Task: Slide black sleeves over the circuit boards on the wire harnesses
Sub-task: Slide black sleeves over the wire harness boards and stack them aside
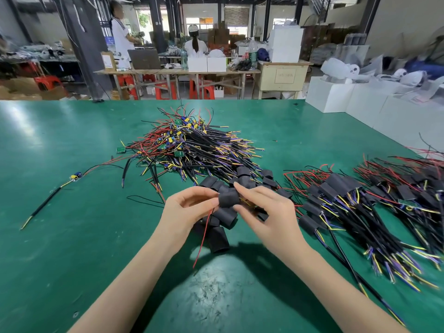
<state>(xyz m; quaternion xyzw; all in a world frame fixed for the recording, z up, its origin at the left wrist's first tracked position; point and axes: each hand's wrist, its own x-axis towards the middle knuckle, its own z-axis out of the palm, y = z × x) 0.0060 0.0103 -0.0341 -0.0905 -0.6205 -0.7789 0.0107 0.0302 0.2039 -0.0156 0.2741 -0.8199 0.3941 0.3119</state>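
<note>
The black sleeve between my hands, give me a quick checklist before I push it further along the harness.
1. Black sleeve held from both sides: ok, the left hand and the right hand pinch it.
2. Circuit board lined up inside: cannot tell, hidden by the sleeve.
3. Red wire free: ok, hangs loose below the left hand.
4. Spare sleeves in reach: ok, lying under the hands.
5. Room on the finished pile: ok, at right.
</note>
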